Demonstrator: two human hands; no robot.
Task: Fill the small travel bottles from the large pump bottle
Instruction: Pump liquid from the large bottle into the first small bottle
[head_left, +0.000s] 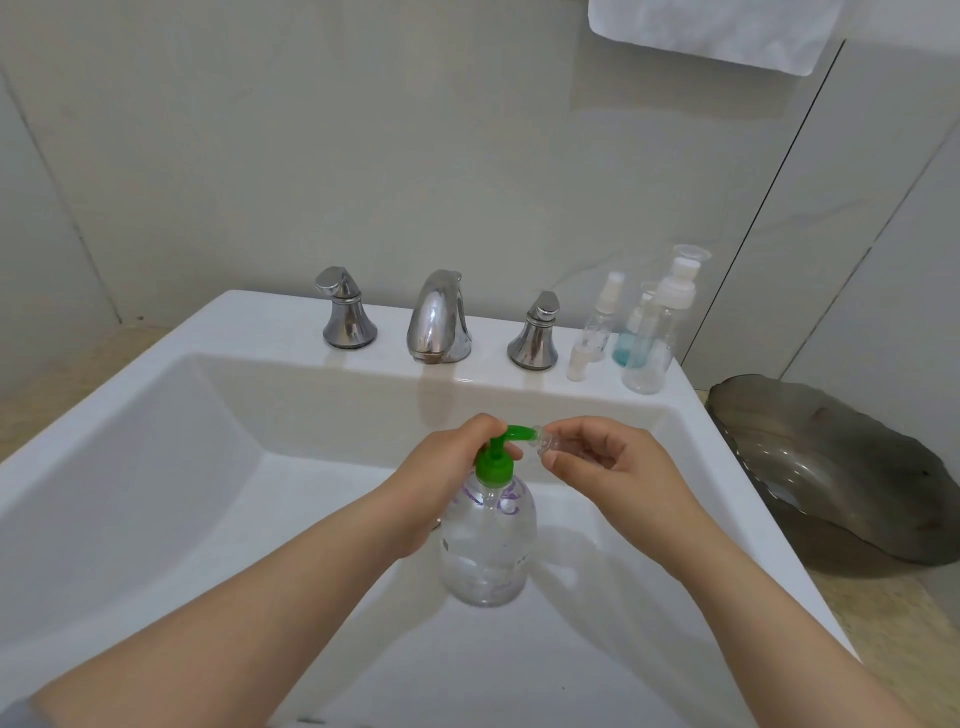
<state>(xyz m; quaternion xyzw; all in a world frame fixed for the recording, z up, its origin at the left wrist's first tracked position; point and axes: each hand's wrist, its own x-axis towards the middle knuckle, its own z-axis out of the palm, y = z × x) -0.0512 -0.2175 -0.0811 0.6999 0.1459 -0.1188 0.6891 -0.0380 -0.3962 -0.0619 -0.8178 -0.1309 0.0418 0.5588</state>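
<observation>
- A clear large pump bottle (488, 545) stands upright in the white sink (234, 322); its green pump (496, 457) points right
- The left hand (441, 483) curls over the pump's head; the right hand (608, 462) pinches a small travel bottle (548, 444), tilted, its mouth at the nozzle tip
- On the back ledge: a chrome faucet (439, 317) between two handles (345, 312); right of them, a cluster of clear bottles (649, 338), one holding blue liquid (623, 348)
- A dark dish (831, 467) lies on the counter at right; a white towel (711, 31) hangs above
</observation>
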